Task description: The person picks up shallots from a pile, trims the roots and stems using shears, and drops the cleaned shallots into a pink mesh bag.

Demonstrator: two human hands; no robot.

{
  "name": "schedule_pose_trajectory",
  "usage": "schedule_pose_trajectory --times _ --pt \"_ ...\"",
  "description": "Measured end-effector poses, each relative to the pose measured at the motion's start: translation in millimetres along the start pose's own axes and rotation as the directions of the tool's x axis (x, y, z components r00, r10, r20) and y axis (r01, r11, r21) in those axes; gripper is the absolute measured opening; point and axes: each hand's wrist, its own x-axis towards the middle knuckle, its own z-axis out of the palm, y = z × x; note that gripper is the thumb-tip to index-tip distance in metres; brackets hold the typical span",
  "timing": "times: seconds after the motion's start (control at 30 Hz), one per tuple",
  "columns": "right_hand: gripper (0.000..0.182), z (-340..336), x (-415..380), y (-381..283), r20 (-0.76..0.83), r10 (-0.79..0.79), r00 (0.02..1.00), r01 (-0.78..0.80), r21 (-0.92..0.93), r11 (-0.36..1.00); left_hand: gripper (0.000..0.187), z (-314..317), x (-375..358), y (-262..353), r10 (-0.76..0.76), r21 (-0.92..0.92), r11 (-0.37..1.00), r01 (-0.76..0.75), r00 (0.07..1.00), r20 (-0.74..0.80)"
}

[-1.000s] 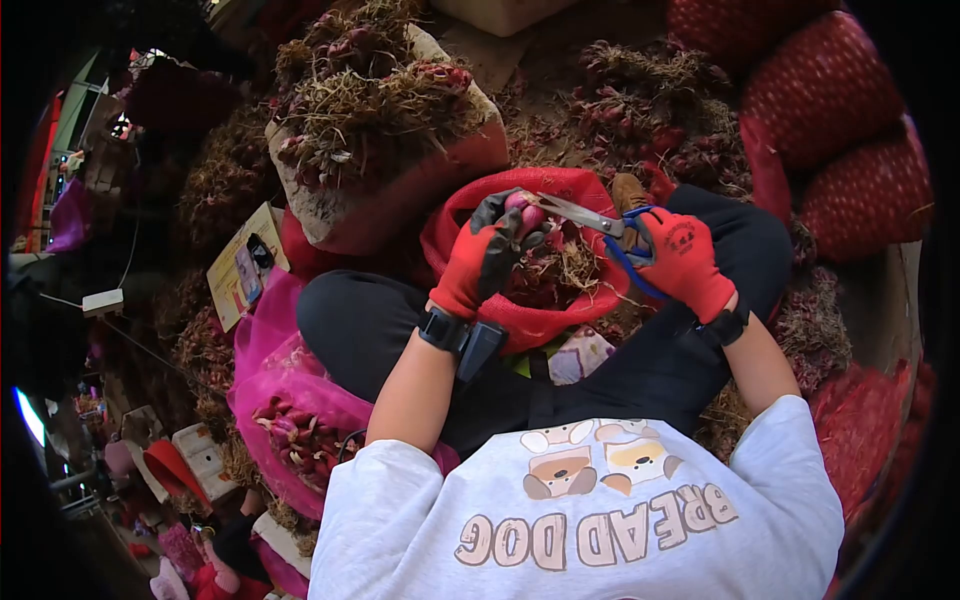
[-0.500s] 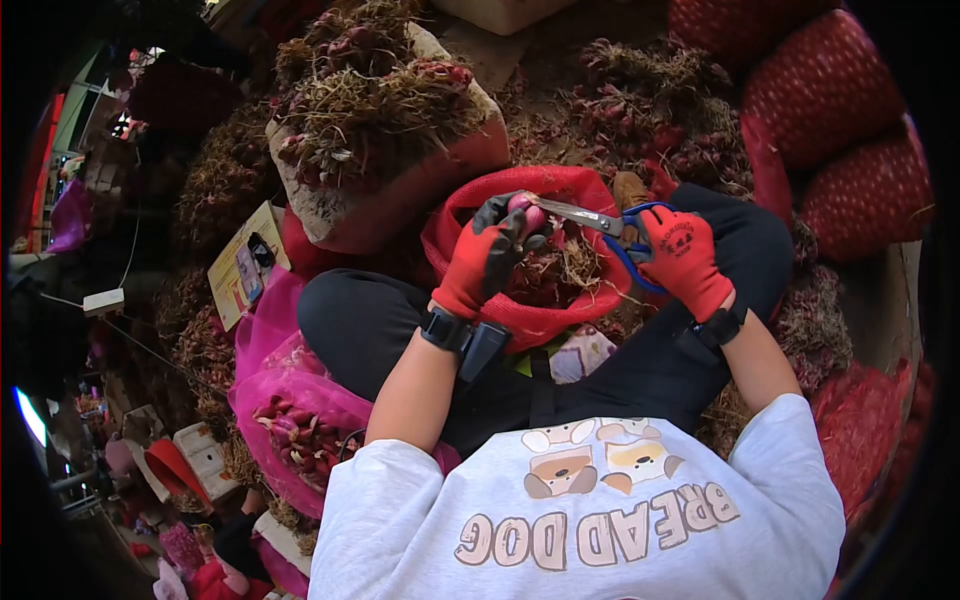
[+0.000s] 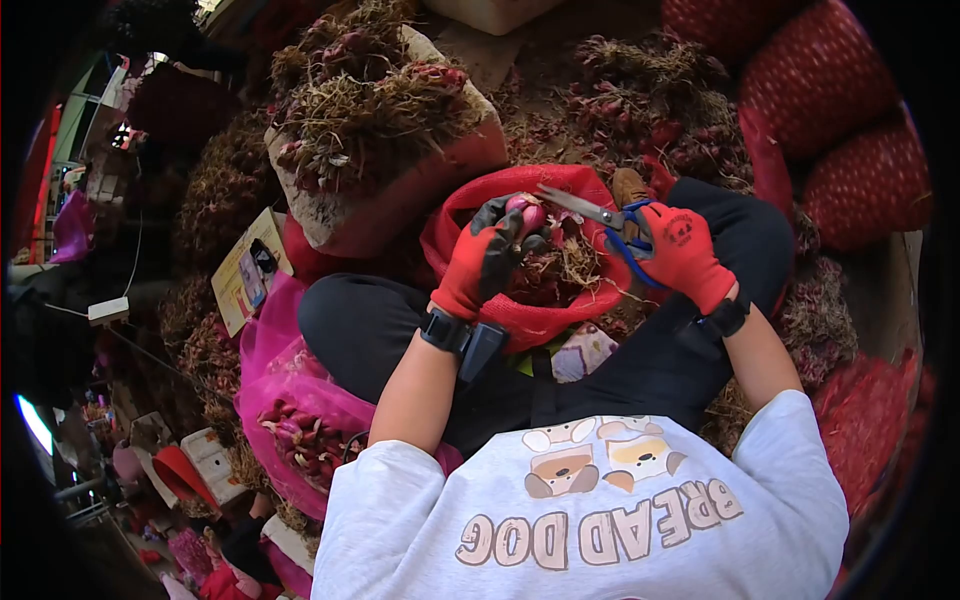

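Observation:
My left hand [image 3: 482,252], in a red and black glove, is closed around a reddish-purple shallot [image 3: 533,217] above an open red mesh bag [image 3: 545,322]. Blue-handled scissors [image 3: 590,209] are in my gloved right hand [image 3: 680,247], their blades slightly apart and pointing left, just above the shallot. Dry roots and stalk trimmings [image 3: 570,268] lie inside the bag below both hands. My fingers partly cover the shallot and the scissor handles.
Bundled shallots with dried stalks [image 3: 375,110] are heaped on a pale block [image 3: 330,215] ahead. A pink mesh bag of shallots [image 3: 300,425] lies to the left. Full red sacks [image 3: 820,85] are stacked at the far right. More bundles [image 3: 660,100] lie on the ground ahead.
The scissor blades have moved up and away from the shallot and parted slightly. My left hand stays in nearly the same place with the shallot.

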Motion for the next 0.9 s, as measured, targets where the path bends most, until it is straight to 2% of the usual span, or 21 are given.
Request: schedule_pose_trajectory --times 0.17,0.3,0.43,0.5,0.53,0.57,0.67,0.77,0.8,0.87,0.9 --pt "0.043 -0.9 0.3 4.2 0.116 -0.041 0.992 0.053 -0.107 0.993 0.036 1.8 1.2 2.1 0.064 0.115 0.991 -0.062 0.998 -0.018" --pt "0.046 1.9 -1.5 4.6 0.146 -0.008 0.989 0.024 -0.103 0.994 0.034 3.4 2.8 6.4 0.072 0.179 0.981 -0.071 0.997 0.002" --pt "0.045 5.2 -3.7 7.4 0.160 -0.026 0.987 0.043 -0.108 0.993 0.033 4.1 1.4 6.2 0.028 0.143 0.989 -0.029 1.000 0.008" --pt "0.043 5.7 -3.5 7.5 0.184 -0.029 0.983 0.052 -0.117 0.992 0.029 7.2 2.9 13.7 -0.109 -0.104 0.989 0.109 0.994 0.009" --pt "0.042 5.3 -2.5 5.4 0.204 -0.025 0.979 0.052 -0.124 0.991 0.026 10.1 2.9 18.9 -0.232 -0.321 0.919 0.229 0.972 0.030" --pt "0.040 5.2 -2.2 4.7 0.224 -0.021 0.974 0.051 -0.130 0.990 0.023 13.0 3.7 25.6 -0.343 -0.518 0.788 0.332 0.936 0.078" --pt "0.037 14.5 -3.1 13.4 0.302 0.093 0.949 -0.048 -0.154 0.987 0.029 13.8 5.1 32.1 -0.359 -0.442 0.818 0.369 0.927 0.109" --pt "0.034 10.7 -0.9 13.6 0.199 0.182 0.963 -0.202 0.087 0.975 0.027 7.7 6.1 20.7 -0.240 -0.621 0.742 0.254 0.965 0.109" --pt "0.034 8.8 -1.4 10.9 0.144 0.152 0.978 -0.174 0.153 0.973 0.030 5.4 2.3 24.3 -0.210 -0.663 0.710 0.235 0.970 0.118" --pt "0.035 5.6 -0.7 1.1 0.018 0.104 0.994 -0.104 0.280 0.954 0.034 -4.0 2.8 19.4 -0.179 -0.802 0.532 0.272 0.962 0.207" --pt "0.035 4.6 -0.2 -2.6 0.058 0.092 0.994 -0.106 0.314 0.944 0.036 -6.5 3.6 17.4 -0.158 -0.851 0.434 0.295 0.955 0.251"
